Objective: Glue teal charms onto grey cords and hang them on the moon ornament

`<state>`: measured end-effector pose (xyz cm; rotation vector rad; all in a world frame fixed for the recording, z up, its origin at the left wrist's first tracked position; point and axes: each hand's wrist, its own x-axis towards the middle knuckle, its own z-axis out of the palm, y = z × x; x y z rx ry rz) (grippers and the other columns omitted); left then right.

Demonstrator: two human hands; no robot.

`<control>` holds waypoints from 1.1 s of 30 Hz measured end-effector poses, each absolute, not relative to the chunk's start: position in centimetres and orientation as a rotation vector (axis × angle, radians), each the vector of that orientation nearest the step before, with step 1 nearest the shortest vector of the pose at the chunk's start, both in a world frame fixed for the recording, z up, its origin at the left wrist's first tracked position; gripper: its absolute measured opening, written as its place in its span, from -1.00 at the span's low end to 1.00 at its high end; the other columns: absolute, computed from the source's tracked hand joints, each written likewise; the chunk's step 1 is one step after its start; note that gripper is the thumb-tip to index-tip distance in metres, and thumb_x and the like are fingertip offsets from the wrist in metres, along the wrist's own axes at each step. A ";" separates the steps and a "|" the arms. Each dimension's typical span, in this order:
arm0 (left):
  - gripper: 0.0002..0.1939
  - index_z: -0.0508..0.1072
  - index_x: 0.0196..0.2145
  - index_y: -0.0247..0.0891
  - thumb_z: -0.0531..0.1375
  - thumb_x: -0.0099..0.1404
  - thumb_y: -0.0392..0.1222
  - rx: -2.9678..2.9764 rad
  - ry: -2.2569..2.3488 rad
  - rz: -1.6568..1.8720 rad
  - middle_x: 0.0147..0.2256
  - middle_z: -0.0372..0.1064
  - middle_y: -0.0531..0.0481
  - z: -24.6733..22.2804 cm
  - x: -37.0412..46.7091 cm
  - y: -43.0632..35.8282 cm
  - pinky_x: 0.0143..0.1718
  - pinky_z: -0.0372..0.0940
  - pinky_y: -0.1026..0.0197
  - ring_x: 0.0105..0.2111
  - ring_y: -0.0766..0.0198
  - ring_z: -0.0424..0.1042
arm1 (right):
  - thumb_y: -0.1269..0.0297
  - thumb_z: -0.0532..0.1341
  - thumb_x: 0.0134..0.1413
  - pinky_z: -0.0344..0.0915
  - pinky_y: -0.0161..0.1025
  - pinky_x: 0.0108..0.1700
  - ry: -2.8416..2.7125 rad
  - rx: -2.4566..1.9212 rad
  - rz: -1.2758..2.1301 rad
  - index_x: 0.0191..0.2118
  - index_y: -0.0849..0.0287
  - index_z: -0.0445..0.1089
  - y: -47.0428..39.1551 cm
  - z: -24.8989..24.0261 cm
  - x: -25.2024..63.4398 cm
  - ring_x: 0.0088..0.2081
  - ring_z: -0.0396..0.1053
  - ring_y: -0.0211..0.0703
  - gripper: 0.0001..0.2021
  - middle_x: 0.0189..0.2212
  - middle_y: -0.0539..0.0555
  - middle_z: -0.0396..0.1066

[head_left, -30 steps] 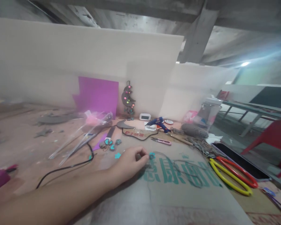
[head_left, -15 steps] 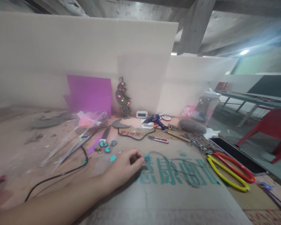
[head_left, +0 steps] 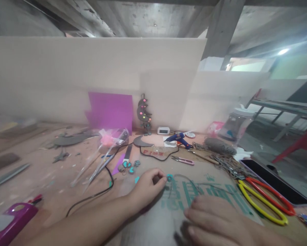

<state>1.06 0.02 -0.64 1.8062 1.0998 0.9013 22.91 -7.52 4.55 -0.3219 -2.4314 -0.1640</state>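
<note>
My left hand (head_left: 149,188) rests on the cardboard sheet (head_left: 153,225) at the middle, thumb and forefinger pinched at the edge of a small teal piece (head_left: 170,177) with thin grey cord. Whether the pinch grips it is too small to tell. My right hand (head_left: 215,218) is blurred at the lower right, over the printed cardboard; its fingertips point left and what lies under them is hidden. A loose grey cord (head_left: 191,182) runs between the hands. Small teal and grey pieces (head_left: 129,166) lie left of my left hand.
Behind are a blue glue gun (head_left: 177,137), pink snips (head_left: 183,160), a small white clock (head_left: 163,130) and a decorated moon ornament (head_left: 144,112). At right lie red-and-yellow-handled scissors (head_left: 262,205) and a phone (head_left: 274,181). A purple tool (head_left: 17,222) sits lower left.
My right hand has come into view at the lower right. The view has shifted left, so things appear further right. My left hand keeps its pinch beside the teal piece.
</note>
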 end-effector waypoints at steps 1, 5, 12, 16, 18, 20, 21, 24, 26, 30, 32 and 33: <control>-0.81 0.44 -0.39 -0.27 0.12 0.25 -0.12 1.826 1.089 0.912 -0.42 0.42 0.00 -0.6 1.1 0.0 -0.28 0.26 0.24 -0.35 0.22 0.38 | 0.36 0.13 0.18 0.49 -0.19 -0.24 -2.419 -0.339 -0.152 0.18 0.10 0.25 -6.8 4.3 22.4 -0.32 0.55 -0.08 -0.56 -0.32 0.15 0.59; -0.85 0.44 -0.41 -0.26 0.13 0.24 -0.16 1.870 1.067 0.926 -0.40 0.44 0.00 -0.3 1.2 -0.2 -0.22 0.27 0.22 -0.32 0.20 0.40 | 0.52 0.05 0.14 0.46 -0.17 -0.22 -2.320 -0.516 -0.214 0.05 0.10 0.29 -4.7 2.1 21.6 -0.30 0.50 -0.12 -0.62 -0.33 0.15 0.52; -0.85 0.41 -0.42 -0.25 0.11 0.26 -0.18 1.892 1.077 0.910 -0.35 0.44 -0.04 -0.1 1.1 -0.2 -0.13 0.26 0.17 -0.23 0.16 0.41 | 0.47 0.06 0.17 0.46 -0.17 -0.20 -2.170 -0.935 -0.290 -0.05 0.09 0.31 -3.6 0.0 22.1 -0.25 0.48 -0.09 -0.74 -0.28 0.16 0.48; -0.86 0.40 -0.42 -0.24 0.11 0.26 -0.19 1.908 1.063 0.889 -0.35 0.44 -0.03 -0.5 1.2 -0.1 -0.16 0.27 0.19 -0.23 0.17 0.42 | 0.49 0.06 0.18 0.46 -0.18 -0.22 -2.162 -1.037 -0.275 -0.08 0.09 0.30 -3.5 0.2 21.7 -0.26 0.48 -0.11 -0.76 -0.29 0.14 0.47; -0.86 0.40 -0.42 -0.24 0.11 0.26 -0.19 1.909 1.056 0.890 -0.36 0.44 -0.03 -0.6 1.2 0.0 -0.17 0.27 0.19 -0.24 0.17 0.42 | 0.49 0.06 0.18 0.46 -0.18 -0.22 -2.157 -1.053 -0.271 -0.09 0.10 0.31 -3.5 0.2 21.8 -0.27 0.48 -0.10 -0.77 -0.28 0.14 0.47; -0.85 0.41 -0.41 -0.25 0.11 0.27 -0.18 1.902 1.055 0.902 -0.36 0.44 -0.03 -0.7 1.3 0.1 -0.17 0.27 0.19 -0.25 0.17 0.41 | 0.50 0.06 0.18 0.47 -0.17 -0.21 -2.153 -1.054 -0.294 -0.09 0.11 0.32 -3.6 0.3 22.2 -0.25 0.49 -0.09 -0.76 -0.26 0.16 0.48; -0.85 0.41 -0.41 -0.25 0.10 0.27 -0.17 1.895 1.058 0.912 -0.37 0.43 -0.04 -0.7 1.4 0.2 -0.18 0.27 0.19 -0.25 0.16 0.41 | 0.51 0.06 0.18 0.47 -0.16 -0.20 -2.152 -1.054 -0.311 -0.08 0.12 0.32 -3.7 0.3 22.5 -0.24 0.49 -0.08 -0.75 -0.25 0.17 0.48; -0.84 0.39 -0.43 -0.26 0.10 0.26 -0.17 1.870 1.066 0.942 -0.38 0.42 -0.04 -0.7 1.5 0.3 -0.19 0.25 0.18 -0.27 0.16 0.40 | 0.52 0.06 0.18 0.47 -0.16 -0.17 -2.144 -1.057 -0.360 -0.06 0.12 0.31 -3.6 0.4 23.7 -0.21 0.49 -0.08 -0.74 -0.23 0.17 0.49; -0.84 0.38 -0.45 -0.26 0.10 0.24 -0.17 1.850 1.071 0.954 -0.39 0.40 -0.03 -0.8 1.6 0.4 -0.21 0.24 0.18 -0.29 0.16 0.39 | 0.52 0.06 0.18 0.46 -0.17 -0.18 -2.132 -1.059 -0.380 -0.06 0.13 0.30 -3.4 0.3 24.5 -0.22 0.49 -0.09 -0.74 -0.25 0.16 0.49; -0.83 0.38 -0.44 -0.26 0.09 0.23 -0.16 1.809 1.067 0.943 -0.40 0.39 -0.03 -1.0 1.7 0.5 -0.24 0.24 0.20 -0.32 0.17 0.39 | 0.50 0.06 0.21 0.44 -0.18 -0.19 -2.099 -1.076 -0.389 -0.07 0.13 0.29 -2.5 -0.4 25.1 -0.23 0.48 -0.10 -0.78 -0.27 0.15 0.49; -0.83 0.39 -0.43 -0.27 0.09 0.23 -0.15 1.792 1.062 0.930 -0.40 0.40 -0.04 -1.1 1.7 0.5 -0.23 0.24 0.20 -0.31 0.17 0.39 | 0.47 0.08 0.22 0.42 -0.18 -0.20 -2.114 -1.096 -0.382 -0.10 0.13 0.29 -2.2 -0.6 25.0 -0.24 0.47 -0.10 -0.82 -0.29 0.15 0.48; -0.83 0.39 -0.42 -0.27 0.09 0.23 -0.15 1.784 1.059 0.925 -0.39 0.40 -0.04 -1.1 1.6 0.5 -0.23 0.24 0.20 -0.30 0.17 0.40 | 0.46 0.08 0.22 0.41 -0.19 -0.22 -2.134 -1.108 -0.369 -0.13 0.14 0.29 -2.2 -0.6 24.9 -0.27 0.45 -0.11 -0.85 -0.31 0.14 0.47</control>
